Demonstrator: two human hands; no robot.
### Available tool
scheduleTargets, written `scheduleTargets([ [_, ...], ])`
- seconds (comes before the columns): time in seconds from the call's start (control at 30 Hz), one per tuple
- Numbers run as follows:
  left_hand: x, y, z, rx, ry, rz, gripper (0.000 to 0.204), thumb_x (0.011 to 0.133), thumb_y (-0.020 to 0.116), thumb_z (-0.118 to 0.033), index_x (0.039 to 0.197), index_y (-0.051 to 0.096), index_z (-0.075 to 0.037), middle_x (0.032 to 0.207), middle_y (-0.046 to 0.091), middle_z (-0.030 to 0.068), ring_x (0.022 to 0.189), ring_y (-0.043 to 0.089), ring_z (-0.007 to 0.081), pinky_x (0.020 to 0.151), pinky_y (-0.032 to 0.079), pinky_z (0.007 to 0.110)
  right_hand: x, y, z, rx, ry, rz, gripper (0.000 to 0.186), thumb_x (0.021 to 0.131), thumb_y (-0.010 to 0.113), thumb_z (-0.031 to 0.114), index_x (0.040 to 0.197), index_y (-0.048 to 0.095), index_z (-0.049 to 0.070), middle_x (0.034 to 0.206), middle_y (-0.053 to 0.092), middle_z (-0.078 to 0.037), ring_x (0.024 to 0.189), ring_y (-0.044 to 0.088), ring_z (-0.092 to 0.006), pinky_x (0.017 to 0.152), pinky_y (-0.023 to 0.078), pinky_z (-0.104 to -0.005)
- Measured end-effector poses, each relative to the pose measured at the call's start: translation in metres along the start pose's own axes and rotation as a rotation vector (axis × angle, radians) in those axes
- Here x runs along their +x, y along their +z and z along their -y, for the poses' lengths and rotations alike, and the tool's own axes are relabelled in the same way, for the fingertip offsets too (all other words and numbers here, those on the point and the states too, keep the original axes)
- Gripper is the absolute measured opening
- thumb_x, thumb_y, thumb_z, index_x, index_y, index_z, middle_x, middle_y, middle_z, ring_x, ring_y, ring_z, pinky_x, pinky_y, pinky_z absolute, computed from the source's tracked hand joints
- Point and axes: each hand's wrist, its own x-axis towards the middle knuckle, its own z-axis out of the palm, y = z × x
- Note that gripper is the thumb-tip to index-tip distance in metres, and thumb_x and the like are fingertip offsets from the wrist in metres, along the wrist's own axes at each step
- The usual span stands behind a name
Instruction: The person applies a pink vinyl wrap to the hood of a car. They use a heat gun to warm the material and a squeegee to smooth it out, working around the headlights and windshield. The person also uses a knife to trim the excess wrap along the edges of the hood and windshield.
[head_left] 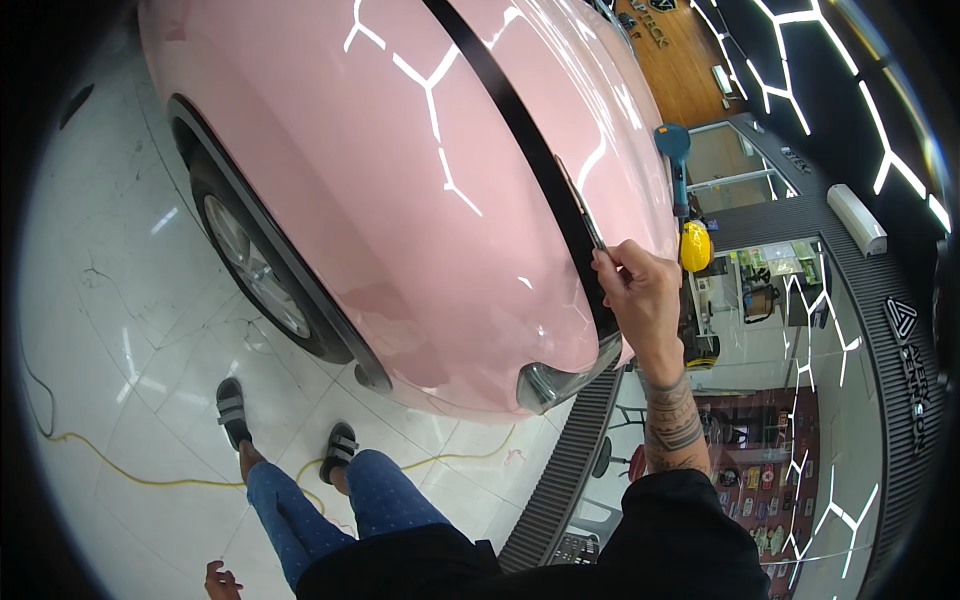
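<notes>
My right hand point(642, 300) is closed in a pinch on a slender pen-like tool point(587, 213), held over the front of a glossy pink car point(420, 230). The tool's far end reaches along the edge of a black strip point(530, 140) that runs between two pink panels. Its exact kind is too small to tell. The strip ends near a headlight point(556, 384), just left of my wrist. Low at the left edge of my body hangs my left hand point(222, 580), fingers loosely apart and nothing visible in them, away from the car.
A front wheel point(255, 265) stands left of my feet. A yellow cord point(150, 478) crosses the tiled floor behind my shoes. Past the car are a teal tool with a round head point(674, 150) and a yellow object point(696, 246). Ribbed dark panels point(560, 470) and glass line the right.
</notes>
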Motion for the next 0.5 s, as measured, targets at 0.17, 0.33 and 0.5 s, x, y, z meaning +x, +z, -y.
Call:
scheduleTargets([
  [0.17, -0.015, 0.018, 0.013, -0.018, -0.015, 0.011, 0.027, 0.079, 0.048, -0.002, 0.104, 0.053, 0.003, 0.066, 0.051, 0.0100, 0.049, 0.055, 0.0182, 0.042, 0.052, 0.030, -0.021, -0.006, -0.020, 0.004, -0.016, 0.007, 0.021, 0.078, 0.067, 0.002, 0.067, 0.051, -0.002, 0.055, 0.050, -0.014, 0.041, 0.041, -0.0220, 0.043, 0.034, -0.0308],
  [0.33, -0.033, 0.035, 0.027, 0.007, -0.038, 0.014, 0.027, 0.079, 0.048, -0.003, 0.104, 0.054, 0.003, 0.066, 0.052, 0.0095, 0.049, 0.057, 0.0184, 0.039, 0.048, 0.030, -0.043, -0.011, -0.041, 0.021, -0.006, 0.009, 0.020, 0.079, 0.067, 0.002, 0.067, 0.051, -0.003, 0.056, 0.051, -0.015, 0.041, 0.042, -0.0217, 0.043, 0.035, -0.0304],
  [0.5, -0.054, 0.052, 0.049, 0.008, -0.118, 0.028, 0.028, 0.079, 0.049, -0.004, 0.106, 0.054, 0.000, 0.067, 0.054, 0.0088, 0.048, 0.059, 0.0186, 0.036, 0.042, 0.028, -0.064, -0.018, -0.059, 0.034, 0.011, 0.021, 0.019, 0.079, 0.067, 0.002, 0.068, 0.052, -0.003, 0.055, 0.051, -0.014, 0.041, 0.042, -0.0208, 0.043, 0.035, -0.0300],
])
